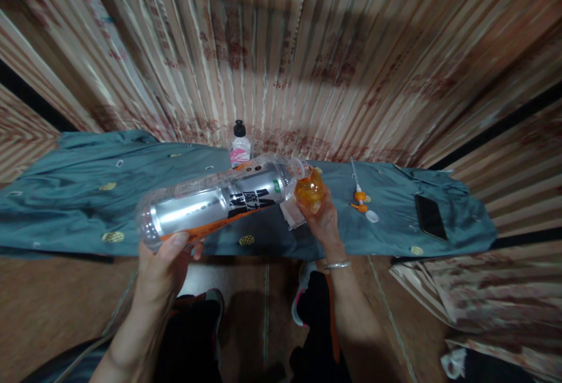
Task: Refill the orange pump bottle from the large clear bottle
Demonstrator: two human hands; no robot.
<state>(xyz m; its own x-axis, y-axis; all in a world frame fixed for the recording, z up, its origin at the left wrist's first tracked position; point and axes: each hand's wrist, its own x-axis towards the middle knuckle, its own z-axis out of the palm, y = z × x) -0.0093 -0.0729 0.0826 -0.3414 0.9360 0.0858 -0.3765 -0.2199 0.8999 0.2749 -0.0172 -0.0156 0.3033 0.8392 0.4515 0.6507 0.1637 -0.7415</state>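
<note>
Clear bottle [202, 204] gripped near base by left hand [163, 266], slanted over table [70, 190] | amber container [310, 187] clasped by right hand [325, 222], seemingly at bottle's mouth | any contents could be spilled if openings slipped apart

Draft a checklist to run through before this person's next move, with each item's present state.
1. Large clear plastic bottle with a silver-and-orange label held: ok, left hand grips it near its base.
2. Small see-through amber container held: ok, right hand is around it.
3. Openings lined up: cannot tell; the large bottle, tilted almost level, has its neck end at the container, where the two overlap in view.
4. Liquid passing between them: cannot tell.
5. Orange plastic pump head with a clear tube off the container: ok, lying on the teal patterned cloth.
6. Flat black phone apart from both: ok, farther right.
</note>
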